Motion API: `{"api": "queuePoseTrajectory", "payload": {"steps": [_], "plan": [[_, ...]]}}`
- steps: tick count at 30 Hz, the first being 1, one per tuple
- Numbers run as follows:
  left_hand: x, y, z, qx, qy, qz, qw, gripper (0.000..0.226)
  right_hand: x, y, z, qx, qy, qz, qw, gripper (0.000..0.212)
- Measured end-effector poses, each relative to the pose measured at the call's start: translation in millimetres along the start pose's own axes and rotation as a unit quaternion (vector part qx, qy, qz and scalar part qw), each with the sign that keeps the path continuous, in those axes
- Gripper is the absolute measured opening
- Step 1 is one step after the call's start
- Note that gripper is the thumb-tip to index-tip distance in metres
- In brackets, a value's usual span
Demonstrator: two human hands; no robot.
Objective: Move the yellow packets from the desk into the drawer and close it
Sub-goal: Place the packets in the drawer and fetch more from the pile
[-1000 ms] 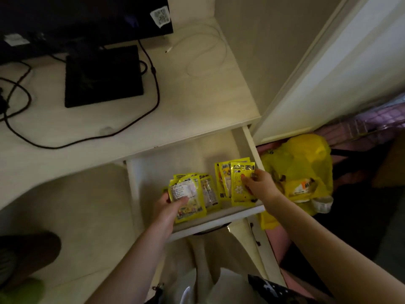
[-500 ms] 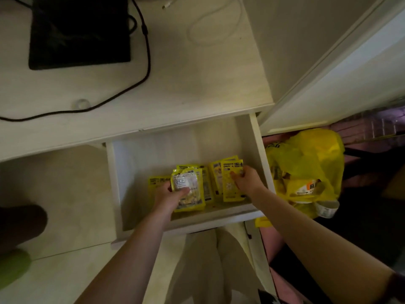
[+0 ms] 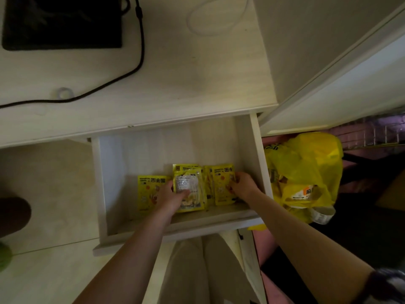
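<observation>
The pale wooden drawer (image 3: 256, 150) under the desk (image 3: 197, 84) is pulled out. Several yellow packets lie inside it near its front wall. My left hand (image 3: 168, 197) grips the middle stack of packets (image 3: 189, 187), thumb on the white label of the top one. My right hand (image 3: 242, 185) pinches the right edge of another packet (image 3: 221, 185), which leans on a few more. A single packet (image 3: 148, 190) lies flat at the left, partly under my left hand. No packets show on the desk top.
A black monitor base (image 3: 61, 23) and a black cable (image 3: 122, 77) sit on the desk, with a thin white cable (image 3: 197, 23) behind. A yellow plastic bag (image 3: 306, 172) stands right of the drawer beside a white door (image 3: 339, 88). My legs are below the drawer front.
Both hands have lowered the packets deeper into the drawer, and a single packet now shows at the left. The camera has tilted down, so more of the drawer is in view.
</observation>
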State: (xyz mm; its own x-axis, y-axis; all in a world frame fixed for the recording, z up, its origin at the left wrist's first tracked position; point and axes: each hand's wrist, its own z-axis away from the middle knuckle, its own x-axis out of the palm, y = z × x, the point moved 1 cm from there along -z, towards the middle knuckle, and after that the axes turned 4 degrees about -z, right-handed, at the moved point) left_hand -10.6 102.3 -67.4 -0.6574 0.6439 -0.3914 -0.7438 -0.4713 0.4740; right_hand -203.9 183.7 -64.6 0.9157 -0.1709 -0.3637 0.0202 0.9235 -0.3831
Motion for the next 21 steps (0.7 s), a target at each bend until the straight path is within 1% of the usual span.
{"api": "queuePoseTrajectory", "payload": {"steps": [3,7,8,12,16,19,21], "plan": [[-0.4,-0.1,-0.2,0.009,0.019,-0.031,0.999,0.034,-3.4,-1.7,3.1,-0.007,0.005,0.028,1.0,0.023],[-5.1,1.1,4.3,0.005,0.02,-0.061,0.998,0.049,-9.1,-2.2,9.1,-0.002,0.012,0.091,0.996,0.022],[-7.2,2.0,6.5,0.007,0.021,-0.064,0.998,0.049,-10.5,-3.0,12.0,0.0,0.012,0.101,0.995,0.023],[-19.2,4.8,19.9,0.012,0.033,-0.069,0.997,0.04,-16.0,-5.2,27.5,-0.017,0.011,0.133,0.991,0.036],[-36.7,6.0,41.6,0.031,0.056,-0.044,0.997,0.034,-19.6,-14.5,51.4,-0.057,-0.003,0.196,0.979,0.025],[-49.8,5.2,64.5,0.049,0.079,-0.026,0.995,0.029,-19.3,-24.3,72.0,-0.107,-0.003,0.22,0.97,0.033],[-58.5,3.5,81.3,0.068,0.097,-0.014,0.993,0.025,-15.5,-33.6,87.4,-0.157,-0.007,0.249,0.956,0.038]]}}
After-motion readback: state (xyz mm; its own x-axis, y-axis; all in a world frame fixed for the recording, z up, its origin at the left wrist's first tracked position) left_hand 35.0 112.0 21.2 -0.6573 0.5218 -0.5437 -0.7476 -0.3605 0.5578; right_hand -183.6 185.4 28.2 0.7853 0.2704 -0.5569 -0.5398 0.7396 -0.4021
